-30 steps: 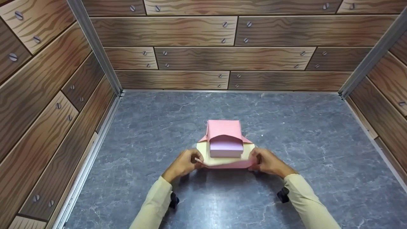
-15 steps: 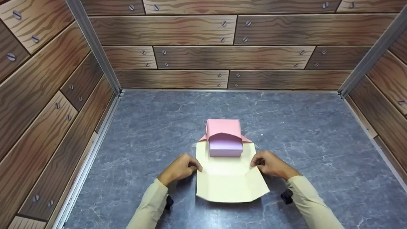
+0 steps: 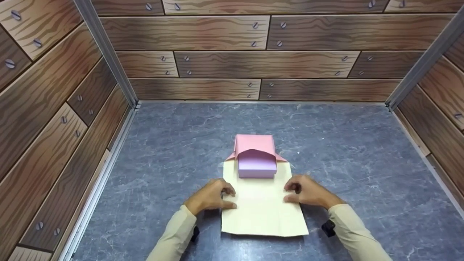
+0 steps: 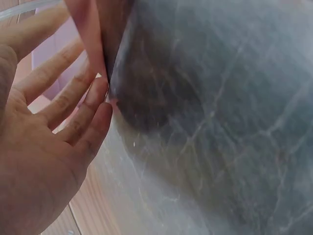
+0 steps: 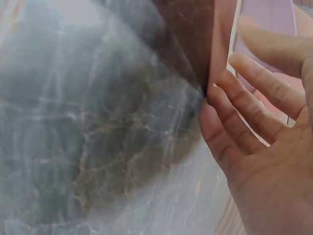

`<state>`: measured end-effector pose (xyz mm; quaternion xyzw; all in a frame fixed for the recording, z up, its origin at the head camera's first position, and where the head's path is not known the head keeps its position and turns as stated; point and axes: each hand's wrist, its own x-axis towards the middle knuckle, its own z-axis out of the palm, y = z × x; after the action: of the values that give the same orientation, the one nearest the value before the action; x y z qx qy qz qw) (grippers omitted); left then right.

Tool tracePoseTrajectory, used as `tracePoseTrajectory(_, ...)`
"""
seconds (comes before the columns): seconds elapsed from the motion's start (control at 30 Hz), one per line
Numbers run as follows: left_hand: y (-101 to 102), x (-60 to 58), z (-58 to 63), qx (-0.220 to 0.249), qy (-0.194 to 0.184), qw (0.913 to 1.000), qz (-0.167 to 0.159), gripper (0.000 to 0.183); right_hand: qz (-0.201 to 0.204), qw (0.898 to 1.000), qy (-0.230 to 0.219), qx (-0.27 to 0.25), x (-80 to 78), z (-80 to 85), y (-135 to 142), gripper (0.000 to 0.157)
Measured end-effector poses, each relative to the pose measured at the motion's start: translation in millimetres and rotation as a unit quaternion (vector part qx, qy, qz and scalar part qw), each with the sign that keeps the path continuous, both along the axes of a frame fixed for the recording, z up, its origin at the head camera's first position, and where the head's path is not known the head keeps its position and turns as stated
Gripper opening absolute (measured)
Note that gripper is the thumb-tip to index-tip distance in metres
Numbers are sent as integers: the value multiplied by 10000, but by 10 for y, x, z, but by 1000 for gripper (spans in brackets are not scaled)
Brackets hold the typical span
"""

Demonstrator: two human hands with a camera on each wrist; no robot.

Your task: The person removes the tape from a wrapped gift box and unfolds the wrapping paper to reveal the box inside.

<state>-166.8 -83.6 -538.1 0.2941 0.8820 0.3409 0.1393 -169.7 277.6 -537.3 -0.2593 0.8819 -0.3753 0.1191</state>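
Observation:
A paper box, pink outside and cream inside, stands mid-table with its front panel laid out flat toward me. On the cream inner face sits a lilac inner box, partly under the pink hood. My left hand is at the panel's left edge, thumb over the cream face. Opposite it, my right hand is at the right edge, its thumb and fingers apart. In both wrist views, the fingers of the left hand and right hand reach fairly straight to the panel's edge.
The grey marbled tabletop surrounds the box. Plank-patterned walls rise at the back and both sides, with metal strips at the corners. Dark wrist devices sit under the sleeves.
The cream front panel has gone from folded up to spread flat toward me. Both hands have shifted nearer with it, and their pinch on its edges has loosened.

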Motion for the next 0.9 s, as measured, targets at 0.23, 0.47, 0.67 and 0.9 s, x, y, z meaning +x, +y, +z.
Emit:
tracePoseTrajectory(0.23, 40, 40, -27, -503, 255, 9984, 33, 52, 67, 9988, 340, 359, 27, -74, -28, 48)
tracePoseTrajectory(0.47, 55, 70, -61, -706, 292, 9970, 80, 61, 30, 9978, 451, 479, 47, -109, -38, 51)
tracePoseTrajectory(0.67, 57, 74, -90, -771, 332, 9964, 104, 63, 102, 9978, 483, 449, 56, -121, -42, 51)
tracePoseTrajectory(0.9, 44, 36, -46, -736, 578, 9956, -75, 57, 147, 9976, 488, 466, 47, -92, -50, 52)
